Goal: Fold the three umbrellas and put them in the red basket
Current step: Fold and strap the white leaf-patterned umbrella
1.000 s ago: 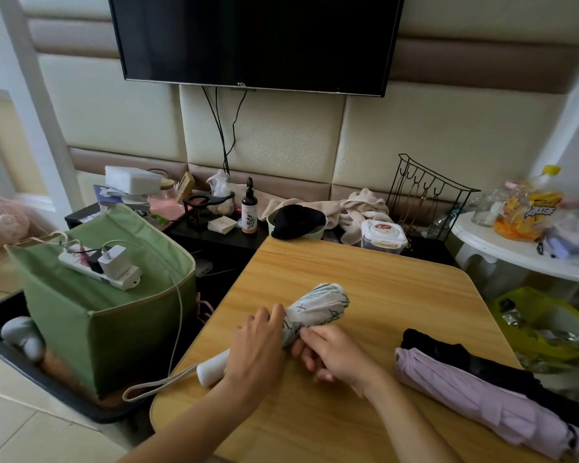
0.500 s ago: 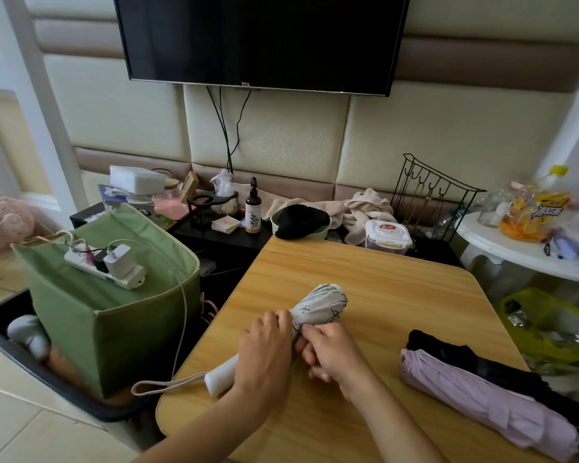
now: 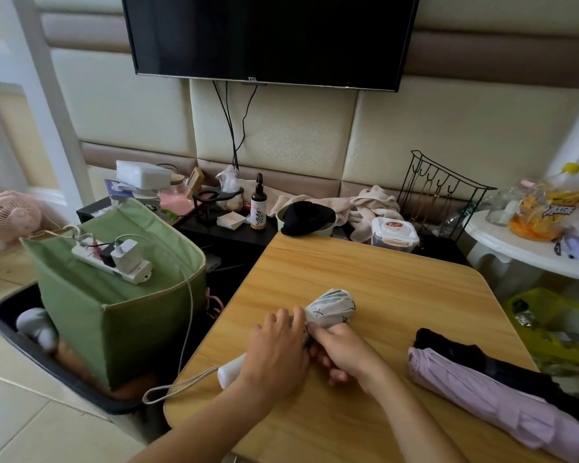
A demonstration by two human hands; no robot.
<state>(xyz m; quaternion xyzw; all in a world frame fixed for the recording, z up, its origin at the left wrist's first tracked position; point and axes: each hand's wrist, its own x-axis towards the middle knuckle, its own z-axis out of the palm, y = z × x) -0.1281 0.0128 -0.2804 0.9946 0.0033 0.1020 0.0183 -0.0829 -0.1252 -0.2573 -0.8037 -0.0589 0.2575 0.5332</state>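
Observation:
A white umbrella with a green leaf print (image 3: 331, 307) lies on the wooden table (image 3: 365, 269), its white handle and wrist loop pointing off the left edge. My left hand (image 3: 274, 354) grips its middle from above. My right hand (image 3: 340, 350) pinches the cloth right beside it. A folded lilac umbrella (image 3: 492, 399) lies at the right of the table, with a black umbrella (image 3: 482, 359) just behind it. No red basket is in view.
A green fabric box (image 3: 114, 305) with a power strip on top stands left of the table in a black tray. Bottles, cloths and a wire rack (image 3: 438, 192) crowd the low shelf behind. A white side table (image 3: 528, 252) is at right.
Both hands stayed on the leaf-print umbrella and closed in tighter on its middle. The umbrella's free end shows shorter. The view shifted a little to the left.

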